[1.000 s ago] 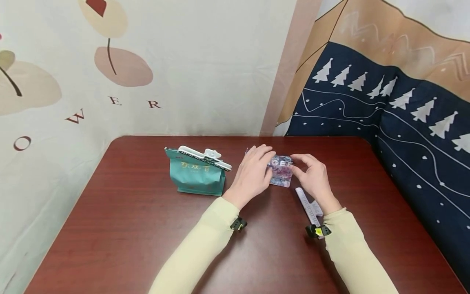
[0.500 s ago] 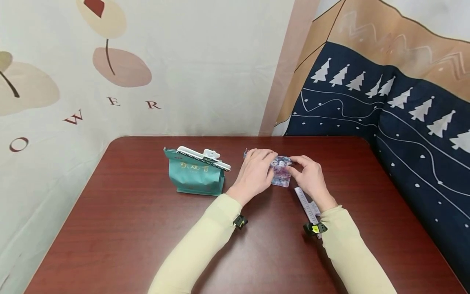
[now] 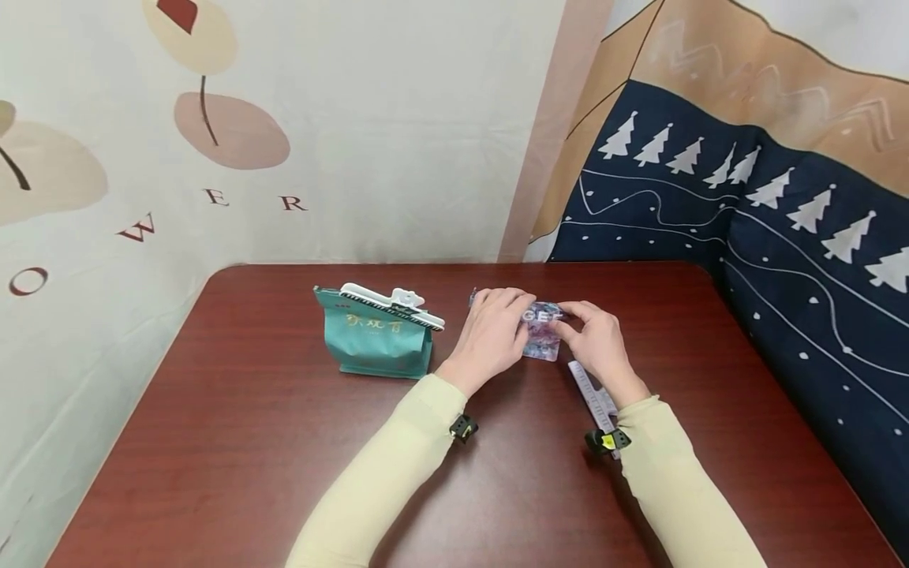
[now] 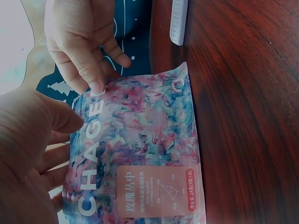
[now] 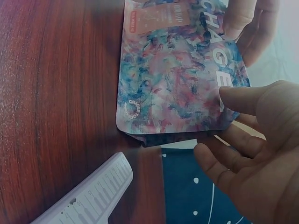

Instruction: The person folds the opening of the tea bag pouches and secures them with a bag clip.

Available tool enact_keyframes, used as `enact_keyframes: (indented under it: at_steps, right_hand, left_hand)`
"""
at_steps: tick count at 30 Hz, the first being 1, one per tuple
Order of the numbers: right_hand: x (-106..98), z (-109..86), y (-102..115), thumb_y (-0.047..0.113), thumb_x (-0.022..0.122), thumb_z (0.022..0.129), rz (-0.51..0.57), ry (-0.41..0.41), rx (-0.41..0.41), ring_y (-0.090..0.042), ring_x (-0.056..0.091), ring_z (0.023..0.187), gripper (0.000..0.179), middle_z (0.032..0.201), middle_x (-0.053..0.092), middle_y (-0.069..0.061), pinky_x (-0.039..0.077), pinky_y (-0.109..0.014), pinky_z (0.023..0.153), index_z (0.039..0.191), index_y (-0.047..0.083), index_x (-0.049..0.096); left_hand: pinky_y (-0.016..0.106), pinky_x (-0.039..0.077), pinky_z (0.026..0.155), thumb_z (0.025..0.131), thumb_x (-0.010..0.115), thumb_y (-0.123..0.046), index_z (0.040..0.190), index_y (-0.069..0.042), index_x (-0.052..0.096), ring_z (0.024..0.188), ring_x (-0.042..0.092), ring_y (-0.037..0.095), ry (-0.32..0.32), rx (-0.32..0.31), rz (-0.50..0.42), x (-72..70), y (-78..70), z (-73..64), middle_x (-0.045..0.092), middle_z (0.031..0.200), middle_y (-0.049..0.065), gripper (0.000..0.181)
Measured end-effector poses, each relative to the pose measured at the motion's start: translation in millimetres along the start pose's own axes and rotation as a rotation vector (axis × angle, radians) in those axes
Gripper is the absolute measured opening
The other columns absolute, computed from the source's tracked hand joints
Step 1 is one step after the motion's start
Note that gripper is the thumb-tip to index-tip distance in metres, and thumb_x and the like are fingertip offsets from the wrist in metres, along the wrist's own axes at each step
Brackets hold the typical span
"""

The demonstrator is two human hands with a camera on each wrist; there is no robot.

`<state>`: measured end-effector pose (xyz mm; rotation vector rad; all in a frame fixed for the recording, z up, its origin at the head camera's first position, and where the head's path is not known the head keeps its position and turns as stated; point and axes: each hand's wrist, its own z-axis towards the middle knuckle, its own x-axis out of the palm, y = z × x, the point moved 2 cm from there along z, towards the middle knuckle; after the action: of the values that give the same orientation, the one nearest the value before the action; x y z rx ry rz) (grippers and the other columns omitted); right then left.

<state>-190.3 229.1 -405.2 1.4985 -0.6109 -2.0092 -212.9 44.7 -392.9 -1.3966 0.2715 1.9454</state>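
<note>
A tea pouch with a blue, pink and purple paint-like pattern stands upright on the table between my hands. Its front carries the white letters CHAGEE and a pink label, plain in the left wrist view on the pouch. My left hand grips its upper left part, thumb in front and fingers behind, hiding that side from the head. At the upper right my right hand pinches it, the thumb on the front near the lettering. A pale purple bag clip with ruler marks lies by my right wrist.
A green bag stands at the left back, its folded top held by a white clip. The brown wooden table ends against a pale printed curtain; a dark blue cloth with white trees hangs at right.
My right hand has moved slightly left, its thumb coming further over the front of the pouch. My left hand has lowered slightly on it. The clip and green bag have stayed put.
</note>
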Motion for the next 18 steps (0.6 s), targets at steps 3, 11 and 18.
enact_keyframes:
  at_steps: [3,11,18]
  right_hand:
    - [0.0,0.3,0.1,0.007,0.076,0.093,-0.004,0.009,0.012,-0.038,0.067,0.101,0.031,0.119,0.071,-0.024,0.056,-0.052,0.091,0.122,-0.002,0.072]
    - [2.8,-0.4,-1.9,0.006,0.075,0.093,-0.007,0.009,-0.007,-0.038,0.067,0.098,0.03,0.116,0.072,-0.025,0.058,-0.052,0.088,0.121,-0.003,0.072]
    - [4.7,1.6,-1.9,0.004,0.077,0.091,0.001,-0.023,-0.053,-0.039,0.069,0.097,0.026,0.112,0.073,-0.024,0.058,-0.053,0.087,0.116,-0.004,0.075]
  left_hand:
    - [0.041,0.037,0.112,0.096,0.07,-0.023,0.137,-0.012,0.065,0.128,0.057,0.021,0.01,-0.006,-0.013,-0.6,1.9,0.4,0.066,0.134,0.004,0.043]
    - [0.041,0.039,0.11,0.096,0.069,-0.023,0.137,-0.013,0.065,0.125,0.059,0.021,0.027,-0.018,-0.013,-0.9,4.5,0.4,0.067,0.133,0.004,0.043]
    - [0.041,0.04,0.106,0.097,0.068,-0.026,0.137,-0.015,0.065,0.123,0.059,0.02,0.044,-0.037,0.024,-1.2,3.8,2.9,0.067,0.134,0.002,0.042]
